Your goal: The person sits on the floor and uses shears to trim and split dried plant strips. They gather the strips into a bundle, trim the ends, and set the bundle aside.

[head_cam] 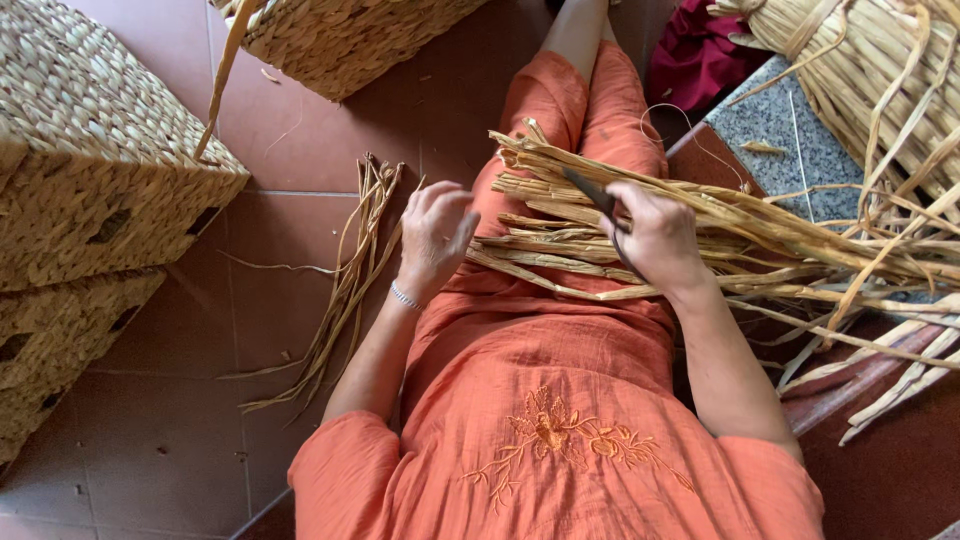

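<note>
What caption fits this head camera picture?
Right hand holds dark scissors over dried tan straw stalks; left hand pinches one strand.

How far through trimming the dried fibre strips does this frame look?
Done: woven baskets stand finished, and a thin pile of strips lies on the floor. In hand: the right hand holds dark scissors over the bundle on the lap; the left hand pinches a strip. Left: the bundle and the sheaf.
</note>
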Demonstrator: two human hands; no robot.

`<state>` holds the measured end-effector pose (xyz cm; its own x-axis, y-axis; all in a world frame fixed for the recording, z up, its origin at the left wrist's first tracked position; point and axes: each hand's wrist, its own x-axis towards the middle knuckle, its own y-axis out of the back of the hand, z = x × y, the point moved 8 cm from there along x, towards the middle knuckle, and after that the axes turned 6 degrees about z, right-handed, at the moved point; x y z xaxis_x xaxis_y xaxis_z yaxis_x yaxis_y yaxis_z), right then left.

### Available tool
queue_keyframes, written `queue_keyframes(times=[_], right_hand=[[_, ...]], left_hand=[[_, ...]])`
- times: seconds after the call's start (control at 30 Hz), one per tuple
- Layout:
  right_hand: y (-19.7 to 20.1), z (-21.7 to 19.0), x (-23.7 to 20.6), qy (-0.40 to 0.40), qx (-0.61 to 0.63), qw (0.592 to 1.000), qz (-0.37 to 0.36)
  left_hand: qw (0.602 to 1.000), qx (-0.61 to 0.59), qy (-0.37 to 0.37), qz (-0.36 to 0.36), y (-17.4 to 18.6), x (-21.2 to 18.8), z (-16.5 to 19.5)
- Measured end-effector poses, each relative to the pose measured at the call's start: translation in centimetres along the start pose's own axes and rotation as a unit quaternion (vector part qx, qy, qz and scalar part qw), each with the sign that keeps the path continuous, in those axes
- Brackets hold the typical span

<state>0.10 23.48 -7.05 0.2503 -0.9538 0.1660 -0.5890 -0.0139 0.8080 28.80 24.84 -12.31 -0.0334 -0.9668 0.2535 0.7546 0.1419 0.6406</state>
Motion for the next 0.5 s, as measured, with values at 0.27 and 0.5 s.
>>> queue_keyframes(times=[0.27,0.5], right_hand=[[-1.4,-2.5,-3.1,-0.012,0.065,0.994,-0.091],[3.0,-1.0,0.3,-0.029,0.094,0.989,0.107]], left_hand=[[0.999,0.036,0.0,0.037,-6.0,7.5,0.0],[0.989,-0.098,-0.075,0.086,-5.8,9.6,4.0]])
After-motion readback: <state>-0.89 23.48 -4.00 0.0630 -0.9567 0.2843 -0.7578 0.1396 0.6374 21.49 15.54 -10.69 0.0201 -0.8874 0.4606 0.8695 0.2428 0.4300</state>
